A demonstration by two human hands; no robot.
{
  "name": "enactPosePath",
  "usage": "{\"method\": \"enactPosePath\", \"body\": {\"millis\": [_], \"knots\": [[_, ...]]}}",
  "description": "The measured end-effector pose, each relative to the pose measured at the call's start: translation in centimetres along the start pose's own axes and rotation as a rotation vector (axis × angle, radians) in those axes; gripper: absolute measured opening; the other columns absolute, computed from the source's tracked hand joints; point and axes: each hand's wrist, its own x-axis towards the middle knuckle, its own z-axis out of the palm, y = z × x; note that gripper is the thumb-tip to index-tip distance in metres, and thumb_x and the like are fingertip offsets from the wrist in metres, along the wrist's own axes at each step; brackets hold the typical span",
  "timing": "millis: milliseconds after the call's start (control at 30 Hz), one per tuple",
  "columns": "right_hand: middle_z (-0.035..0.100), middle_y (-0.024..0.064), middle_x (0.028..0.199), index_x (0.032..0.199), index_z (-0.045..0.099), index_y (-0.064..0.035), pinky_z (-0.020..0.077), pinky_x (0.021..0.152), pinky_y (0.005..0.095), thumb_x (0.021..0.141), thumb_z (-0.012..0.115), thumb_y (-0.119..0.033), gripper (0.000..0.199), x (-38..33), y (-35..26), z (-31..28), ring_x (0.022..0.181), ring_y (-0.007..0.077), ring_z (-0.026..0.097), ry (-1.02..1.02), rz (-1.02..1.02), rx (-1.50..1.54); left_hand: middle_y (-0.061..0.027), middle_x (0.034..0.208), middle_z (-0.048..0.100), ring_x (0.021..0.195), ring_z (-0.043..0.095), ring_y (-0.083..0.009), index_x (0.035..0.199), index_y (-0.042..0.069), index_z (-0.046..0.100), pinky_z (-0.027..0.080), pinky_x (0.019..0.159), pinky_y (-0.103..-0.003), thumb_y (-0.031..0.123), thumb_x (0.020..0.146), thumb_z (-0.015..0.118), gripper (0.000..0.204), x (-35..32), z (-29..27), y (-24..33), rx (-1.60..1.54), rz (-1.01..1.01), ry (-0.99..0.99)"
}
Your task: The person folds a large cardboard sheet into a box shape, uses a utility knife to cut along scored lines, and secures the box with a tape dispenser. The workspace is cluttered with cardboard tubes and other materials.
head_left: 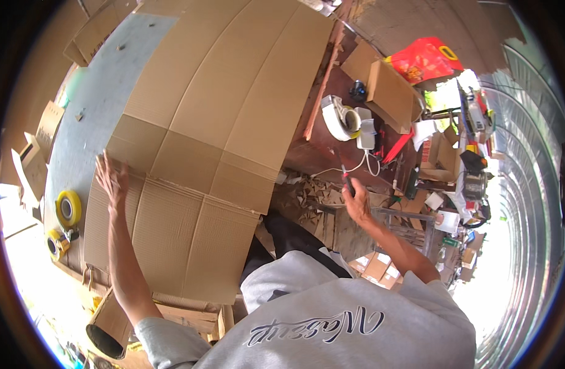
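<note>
A large flattened cardboard sheet with fold lines lies across a grey work table. My left hand rests flat on its near-left part, fingers spread, holding nothing. My right hand is stretched out to the right of the sheet, over the edge of a dark brown bench, and grips a small tool with a red and black handle. The tool's tip points toward the bench.
Two yellow tape rolls lie at the table's left edge. On the bench sit a white tape dispenser, a cardboard box and white cables. Cardboard scraps litter the floor; cluttered boxes and a red bag stand at right.
</note>
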Motion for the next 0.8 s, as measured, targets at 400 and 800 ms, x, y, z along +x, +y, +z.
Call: {"method": "enactPosePath", "body": {"millis": [400,800], "knots": [[0.063,0.0222,0.123,0.126,0.059,-0.0046,0.0462,0.1,0.0496,0.079,0.078,-0.016,0.053,19.9,11.6,-5.7,0.117,0.0408,0.058,0.456,-0.105,-0.352,-0.0311,0.162,0.025,0.15,0.023,-0.0476,0.151,0.003,0.044,0.017,0.119,-0.064,0.02,0.091,0.06,0.064,-26.0,-5.6,17.4,-0.347,0.051,-0.009],[0.058,0.0215,0.125,0.116,0.062,0.0008,0.0469,0.102,0.0466,0.076,0.063,0.001,0.041,17.3,-7.1,5.0,0.119,0.0408,0.056,0.08,-0.994,-0.013,-0.0269,0.165,0.021,0.152,0.021,-0.0409,0.154,0.008,0.04,0.022,0.12,-0.058,0.031,0.084,0.075,0.081,-41.2,-10.1,16.5,-0.057,-0.58,-0.164]]}}
